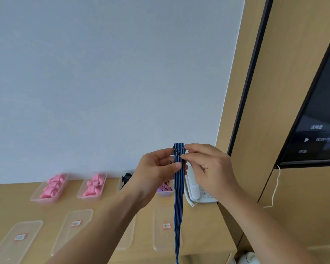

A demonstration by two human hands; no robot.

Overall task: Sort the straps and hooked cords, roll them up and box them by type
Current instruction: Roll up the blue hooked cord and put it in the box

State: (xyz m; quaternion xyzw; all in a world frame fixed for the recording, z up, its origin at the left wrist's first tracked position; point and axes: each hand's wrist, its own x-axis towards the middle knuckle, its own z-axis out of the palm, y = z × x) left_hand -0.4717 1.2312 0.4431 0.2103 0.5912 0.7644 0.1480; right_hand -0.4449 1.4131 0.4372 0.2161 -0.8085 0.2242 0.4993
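Pale grey-white wall fills most of the view, evenly lit, unmarked. Light wood desk runs along its foot. At right, wood panelling in the same tone, with a dark-framed screen mounted on it, showing faint white text and a play symbol. White cord hangs below the screen. White phone sits at the desk's far right corner.

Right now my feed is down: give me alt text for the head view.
Both hands, left and right, hold up the top end of a blue striped cord that hangs down over a wooden table. Behind it stand two boxes of pink rolls, two more partly hidden boxes and a white phone; four labelled lids lie nearer.
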